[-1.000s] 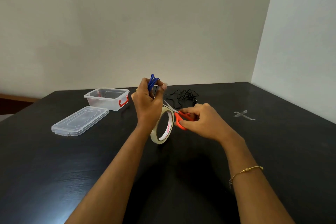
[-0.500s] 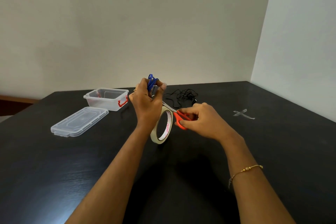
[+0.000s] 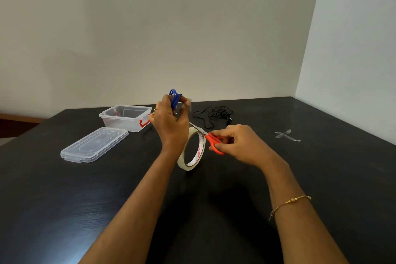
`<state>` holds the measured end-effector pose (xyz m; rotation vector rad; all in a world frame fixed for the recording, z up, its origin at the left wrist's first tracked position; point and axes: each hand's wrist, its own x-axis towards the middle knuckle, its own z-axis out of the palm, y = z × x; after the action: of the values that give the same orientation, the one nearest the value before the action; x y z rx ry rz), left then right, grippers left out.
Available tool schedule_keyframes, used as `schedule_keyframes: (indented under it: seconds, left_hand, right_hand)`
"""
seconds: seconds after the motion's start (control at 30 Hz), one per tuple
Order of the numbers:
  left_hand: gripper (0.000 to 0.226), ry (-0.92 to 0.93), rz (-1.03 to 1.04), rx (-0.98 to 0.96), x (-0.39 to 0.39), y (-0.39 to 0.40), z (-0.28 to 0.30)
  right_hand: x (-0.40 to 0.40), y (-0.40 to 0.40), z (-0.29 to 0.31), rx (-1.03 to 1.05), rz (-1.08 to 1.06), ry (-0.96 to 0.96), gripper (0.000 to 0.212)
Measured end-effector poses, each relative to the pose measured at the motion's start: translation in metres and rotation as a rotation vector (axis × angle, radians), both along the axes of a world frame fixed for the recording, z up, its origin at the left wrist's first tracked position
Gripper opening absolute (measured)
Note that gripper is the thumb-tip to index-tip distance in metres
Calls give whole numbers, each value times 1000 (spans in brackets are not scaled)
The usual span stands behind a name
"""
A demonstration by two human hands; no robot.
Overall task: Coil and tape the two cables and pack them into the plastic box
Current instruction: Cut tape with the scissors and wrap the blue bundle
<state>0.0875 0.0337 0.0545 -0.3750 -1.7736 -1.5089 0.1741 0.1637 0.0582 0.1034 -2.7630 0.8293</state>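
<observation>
1. Blue cable [image 3: 174,98], already bundled into a coil, sits in your left hand [image 3: 169,122], raised above the desk [image 3: 64,199]; your fingers [image 3: 186,100] are curled round it, with a bit of clear tape stuck at the thumb tip.
2. Your right hand [image 3: 237,143] grips the red-handled scissors [image 3: 211,139], fingers curled through and round the handles, the blades pointing up toward your left hand.
3. You have the tape roll [image 3: 192,150] standing on edge between your two wrists, just under the scissor blades; whether it rests on the desk or hangs from the tape strand, you cannot tell.
4. Black cable [image 3: 214,113] lies loose and uncoiled on the desk beyond your hands, apart from them.
5. Clear plastic box [image 3: 124,119] with red latches stands open to the left of your left hand, nothing visible inside it.
6. Its lid [image 3: 94,144] lies flat on the desk just in front of the box, nearer to you.
7. Off to your right a tape cross [image 3: 287,135] is stuck to the desk.
8. Your right wrist carries a thin gold bracelet [image 3: 289,202].
</observation>
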Motion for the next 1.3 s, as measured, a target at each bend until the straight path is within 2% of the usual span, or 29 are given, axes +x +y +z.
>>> schedule_keyframes:
  seconds: [0.27, 0.47, 0.6, 0.77, 0.9, 1.03, 1.3]
  left_hand:
    - [29, -81, 84, 22, -3, -2, 0]
    - [27, -109, 97, -16, -1, -3, -2]
    - [29, -112, 136, -81, -2, -1, -6]
    - [27, -118, 137, -161, 0, 3, -13]
    - [19, -156, 87, -124, 1, 7, -12]
    - [13, -186, 74, -135, 6, 9, -10]
    - [18, -278, 83, -121, 3, 5, -8]
  right_hand:
    - [4, -2, 1, -60, 64, -55, 29]
    - [4, -2, -1, -216, 116, -170, 31]
    - [4, 3, -1, -283, 37, -159, 37]
    - [1, 0, -3, -226, 81, -185, 19]
    - [-1, -1, -2, -141, 66, -88, 29]
    - [-2, -1, -2, -92, 106, -80, 37]
    - [2, 8, -1, 46, 113, 8, 46]
